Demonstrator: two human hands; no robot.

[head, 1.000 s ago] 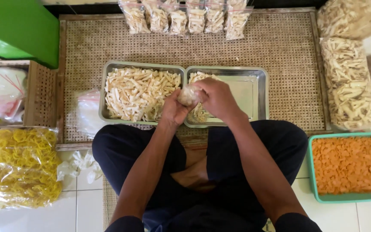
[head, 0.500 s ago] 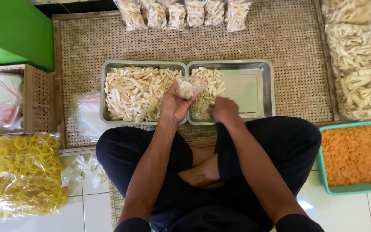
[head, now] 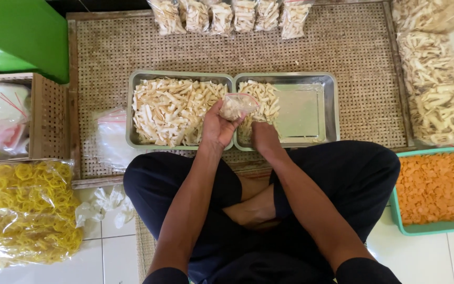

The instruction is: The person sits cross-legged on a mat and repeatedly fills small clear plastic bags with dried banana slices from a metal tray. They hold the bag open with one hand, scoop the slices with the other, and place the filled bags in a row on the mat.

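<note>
1. Clear plastic bag [head: 237, 105] of pale crackers, gripped by the left hand [head: 217, 126], hovers over the trays' junction
2. Right hand [head: 262, 135] just beside it, reaching into right tray [head: 328, 84]; its grasp is hidden

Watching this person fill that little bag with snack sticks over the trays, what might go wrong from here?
The small clear bag rests in the left hand alone, over the gap between the two metal trays, so it might tip and spill sticks onto the woven mat. The right hand reaches into the right tray, where few sticks remain; a hasty scoop could flick some over the rim.
</note>
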